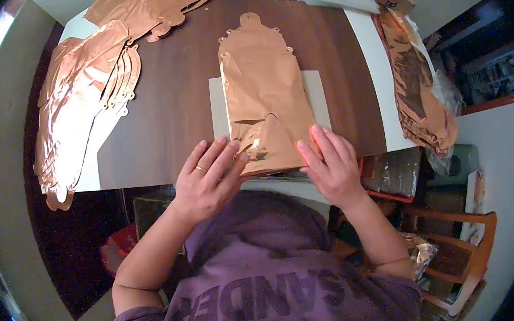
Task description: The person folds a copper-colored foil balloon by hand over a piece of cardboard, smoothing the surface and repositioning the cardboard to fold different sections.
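Brn tbl (171, 107): L hand (209, 177) & R hand (335, 168) touch foil (265, 85).

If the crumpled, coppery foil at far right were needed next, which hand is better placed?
Probably the right hand: it is nearer that crumpled foil. The left hand is farther, at the left edge of the long, coppery foil piece.
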Action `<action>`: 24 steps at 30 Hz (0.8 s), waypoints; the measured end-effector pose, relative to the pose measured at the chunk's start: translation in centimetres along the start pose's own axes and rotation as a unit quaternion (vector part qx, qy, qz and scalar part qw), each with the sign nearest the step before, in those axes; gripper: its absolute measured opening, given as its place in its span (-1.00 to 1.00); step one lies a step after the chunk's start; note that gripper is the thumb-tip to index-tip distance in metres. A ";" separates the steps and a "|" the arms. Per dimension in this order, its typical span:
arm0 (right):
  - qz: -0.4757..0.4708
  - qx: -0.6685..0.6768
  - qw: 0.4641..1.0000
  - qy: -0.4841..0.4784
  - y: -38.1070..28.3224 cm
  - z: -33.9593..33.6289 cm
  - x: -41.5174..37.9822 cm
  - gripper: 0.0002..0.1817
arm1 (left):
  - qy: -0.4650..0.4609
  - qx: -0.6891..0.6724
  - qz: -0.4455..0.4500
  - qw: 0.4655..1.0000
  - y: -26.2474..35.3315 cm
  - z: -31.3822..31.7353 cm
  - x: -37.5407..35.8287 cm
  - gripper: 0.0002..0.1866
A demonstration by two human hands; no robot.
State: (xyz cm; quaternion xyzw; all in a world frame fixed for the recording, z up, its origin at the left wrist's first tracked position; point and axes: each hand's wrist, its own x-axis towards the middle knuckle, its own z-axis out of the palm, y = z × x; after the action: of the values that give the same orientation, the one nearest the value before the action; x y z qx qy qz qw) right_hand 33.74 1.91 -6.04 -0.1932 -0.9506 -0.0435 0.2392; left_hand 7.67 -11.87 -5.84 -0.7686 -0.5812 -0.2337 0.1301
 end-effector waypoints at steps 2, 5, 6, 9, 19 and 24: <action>0.004 -0.008 1.000 0.003 -0.1 -0.1 0.1 -0.53 | 0.009 0.008 0.001 1.000 0.1 0.0 0.0 -0.57; 0.007 -0.024 1.000 0.007 -0.6 -0.2 -0.3 -0.58 | 0.034 0.017 -0.004 0.999 0.2 0.8 -0.5 -0.62; 0.001 -0.034 0.999 0.013 -0.6 0.1 -0.7 -0.59 | 0.043 0.021 0.000 0.999 0.2 0.9 -0.7 -0.63; -0.003 -0.047 0.998 0.034 -1.0 0.1 -1.0 -0.60 | 0.062 0.032 0.014 0.997 0.4 0.9 -1.1 -0.68; -0.023 -0.045 0.997 0.055 -0.6 -0.2 -0.6 -0.61 | 0.062 0.015 -0.035 0.997 1.4 -0.2 -0.3 -0.67; -0.065 0.007 0.998 0.019 0.2 -2.3 0.7 -0.69 | 0.053 0.014 0.020 0.998 0.2 -0.4 -0.3 -0.65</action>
State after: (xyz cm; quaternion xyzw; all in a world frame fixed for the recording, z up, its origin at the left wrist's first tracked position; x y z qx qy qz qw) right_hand 34.28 1.88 -3.70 -0.1284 -0.9567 -0.0560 0.2551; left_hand 7.73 -12.42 -5.63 -0.7645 -0.5612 -0.2637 0.1760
